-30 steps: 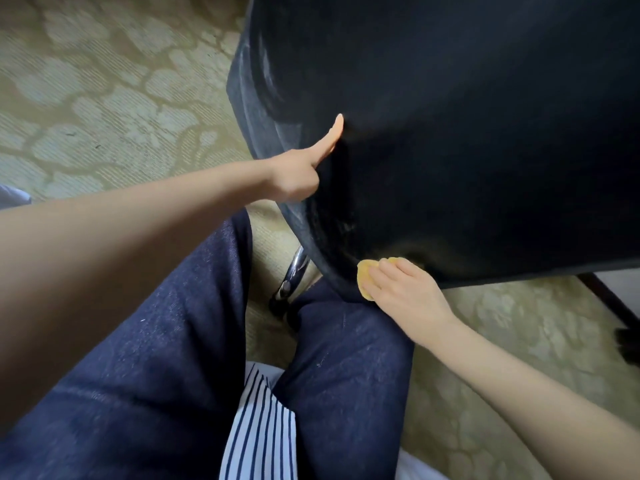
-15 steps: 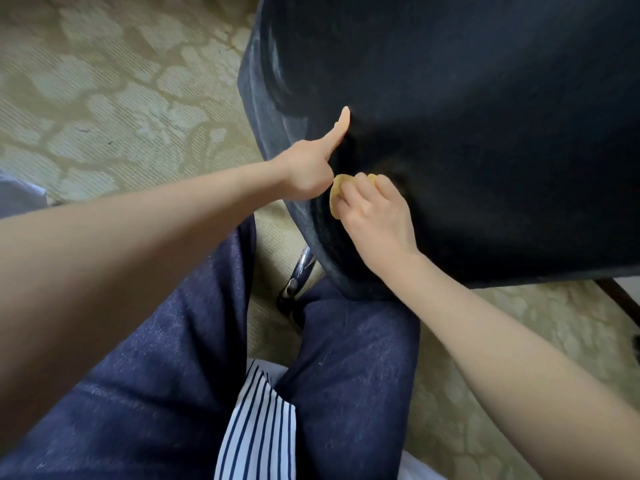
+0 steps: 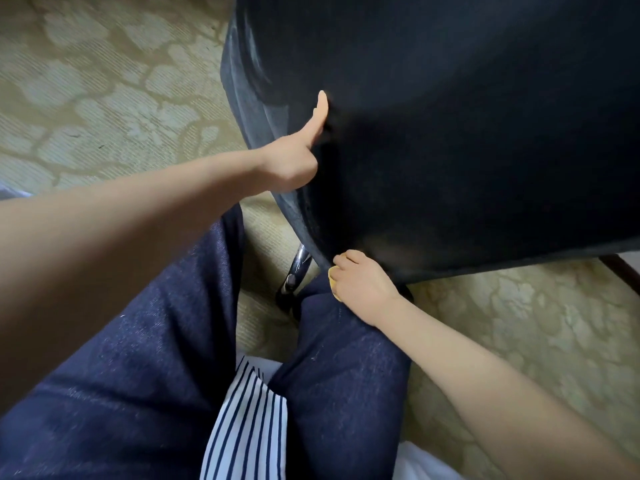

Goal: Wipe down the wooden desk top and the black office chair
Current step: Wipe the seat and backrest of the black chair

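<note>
The black office chair (image 3: 450, 133) fills the view from 12 to 3 o'clock, above a patterned carpet (image 3: 104, 98). The left hand (image 3: 294, 164) sits at the chair's 9 o'clock edge with its thumb straight against the black surface; its other fingers are hidden, so I cannot tell its grip. At the chair's 7 o'clock rim, the right hand (image 3: 363, 284) curls its fingers round a yellow cloth (image 3: 332, 277)
</note>
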`<move>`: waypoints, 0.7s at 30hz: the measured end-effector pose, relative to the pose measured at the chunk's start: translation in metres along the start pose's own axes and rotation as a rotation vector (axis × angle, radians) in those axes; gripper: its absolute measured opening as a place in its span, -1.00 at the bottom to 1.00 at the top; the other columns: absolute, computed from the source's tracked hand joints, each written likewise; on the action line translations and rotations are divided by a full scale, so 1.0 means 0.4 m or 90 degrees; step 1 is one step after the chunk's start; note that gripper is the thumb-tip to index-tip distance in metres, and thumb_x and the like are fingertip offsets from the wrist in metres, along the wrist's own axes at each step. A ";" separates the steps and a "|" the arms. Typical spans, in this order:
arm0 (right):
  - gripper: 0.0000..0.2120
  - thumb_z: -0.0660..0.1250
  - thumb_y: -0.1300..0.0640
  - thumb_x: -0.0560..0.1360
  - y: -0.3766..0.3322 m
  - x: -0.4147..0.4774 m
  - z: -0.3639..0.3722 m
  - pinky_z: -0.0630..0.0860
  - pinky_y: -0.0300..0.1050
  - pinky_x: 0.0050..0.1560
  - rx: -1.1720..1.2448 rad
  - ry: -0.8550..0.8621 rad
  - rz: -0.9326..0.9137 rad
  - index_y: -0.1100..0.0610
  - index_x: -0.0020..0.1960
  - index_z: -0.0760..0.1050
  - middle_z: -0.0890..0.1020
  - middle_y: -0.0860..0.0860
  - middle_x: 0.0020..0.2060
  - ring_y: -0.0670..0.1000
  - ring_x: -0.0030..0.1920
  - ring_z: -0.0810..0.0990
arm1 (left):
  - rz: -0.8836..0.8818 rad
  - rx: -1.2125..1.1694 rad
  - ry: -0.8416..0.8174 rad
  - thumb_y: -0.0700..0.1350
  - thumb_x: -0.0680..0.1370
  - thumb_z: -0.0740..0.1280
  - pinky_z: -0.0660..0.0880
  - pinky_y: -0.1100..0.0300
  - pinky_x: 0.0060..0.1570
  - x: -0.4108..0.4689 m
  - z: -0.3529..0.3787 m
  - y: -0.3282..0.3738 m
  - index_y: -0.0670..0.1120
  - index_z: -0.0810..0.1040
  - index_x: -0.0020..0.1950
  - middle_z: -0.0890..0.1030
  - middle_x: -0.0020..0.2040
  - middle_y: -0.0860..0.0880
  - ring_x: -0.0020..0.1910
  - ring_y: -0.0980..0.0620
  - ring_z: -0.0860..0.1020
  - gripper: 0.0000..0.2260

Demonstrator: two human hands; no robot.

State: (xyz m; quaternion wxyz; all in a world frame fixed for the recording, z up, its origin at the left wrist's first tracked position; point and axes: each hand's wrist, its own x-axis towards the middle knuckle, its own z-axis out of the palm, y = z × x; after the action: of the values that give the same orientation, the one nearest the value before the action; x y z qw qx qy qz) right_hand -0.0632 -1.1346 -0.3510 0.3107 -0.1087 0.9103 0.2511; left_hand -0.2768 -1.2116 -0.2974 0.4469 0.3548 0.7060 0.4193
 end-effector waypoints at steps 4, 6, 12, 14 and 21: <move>-0.94 0.37 0.11 0.49 0.001 -0.104 -0.011 0.43 -0.17 0.14 -0.019 0.077 0.032 0.01 -0.09 0.63 0.60 -0.10 -0.11 -0.03 0.02 0.52 | -0.017 -0.019 0.007 -0.45 0.43 0.06 0.25 0.31 -0.22 0.010 -0.003 0.015 0.24 -0.28 0.49 0.16 0.50 0.13 -0.19 0.22 0.30 -0.11; -0.94 0.49 0.10 0.38 0.010 -0.159 -0.015 0.50 -0.19 0.07 -0.027 0.133 0.064 0.01 -0.16 0.65 0.62 -0.10 -0.17 -0.05 -0.07 0.59 | -0.032 -0.007 0.002 -0.43 0.44 0.08 0.20 0.27 -0.19 0.013 -0.006 0.017 0.23 -0.29 0.50 0.39 0.10 0.15 -0.22 0.24 0.21 -0.12; -0.80 0.48 0.26 0.37 0.054 -0.297 -0.039 0.37 -0.11 0.13 -0.079 0.311 0.171 0.10 -0.02 0.64 0.65 -0.01 -0.04 0.03 -0.01 0.62 | -0.023 0.012 0.038 -0.42 0.47 0.11 0.20 0.37 -0.23 -0.005 -0.007 0.037 0.14 -0.26 0.53 0.07 0.55 0.01 -0.10 0.29 0.30 -0.16; -0.76 0.47 0.28 0.38 0.069 -0.331 -0.067 0.34 -0.08 0.12 -0.094 0.344 0.204 0.12 0.03 0.64 0.66 0.03 0.01 0.07 0.02 0.61 | -0.011 0.004 0.047 -0.41 0.48 0.13 0.23 0.34 -0.21 -0.008 -0.002 0.045 0.15 -0.27 0.53 0.05 0.56 0.00 -0.16 0.32 0.30 -0.15; -0.69 0.16 0.31 0.58 0.146 -0.318 -0.222 0.31 -0.04 -0.04 -0.152 0.555 0.366 0.10 0.13 0.63 0.66 0.06 0.05 0.09 0.03 0.39 | 0.018 -0.015 0.141 -0.43 0.45 0.11 0.41 0.37 -0.09 -0.024 -0.010 0.041 0.11 0.08 0.54 0.36 0.44 0.06 0.14 0.11 0.49 -0.26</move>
State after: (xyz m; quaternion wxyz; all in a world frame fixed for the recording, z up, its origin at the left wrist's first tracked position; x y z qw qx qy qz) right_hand -0.0295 -1.1262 -0.1888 -0.1923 0.0164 0.9128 0.3598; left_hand -0.2750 -1.2147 -0.2783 0.3643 0.3110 0.7413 0.4702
